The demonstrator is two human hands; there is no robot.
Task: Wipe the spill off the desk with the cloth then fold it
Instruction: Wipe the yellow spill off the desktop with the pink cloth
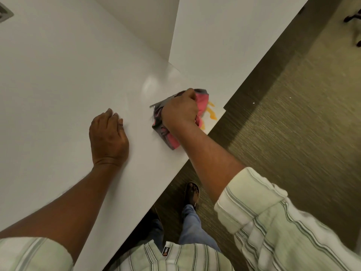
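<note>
The desk (58,85) is a broad, glossy white top catching a soft patch of ceiling light, and its front edge runs on a slant, ending in a squared corner at the far right. Behind it a white divider panel (136,24) stands upright, and a second white surface (234,36) carries on beyond the corner; I cannot tell whether that one is a panel or another desk. Past the edge lies dark olive-brown carpet (293,133) with a fine woven grain, open along the whole front of the desk. Right at the corner sits the spill (212,112), orange-yellow streaks close to the edge. The cloth (203,101), pink and grey, is bunched on the desk just beside the streaks and touching them, gripped in the right hand (179,111), whose fingers are curled round it. The left hand (109,137) rests palm down on bare desk well to the left, fingers loose, holding nothing. A rolled striped sleeve (254,202) covers the right upper arm. Below the edge a sandalled foot (192,192) stands on the carpet. Far off, a chair base (352,16) sits on the floor, and a grey grille (4,12) shows at the desk's far left.
</note>
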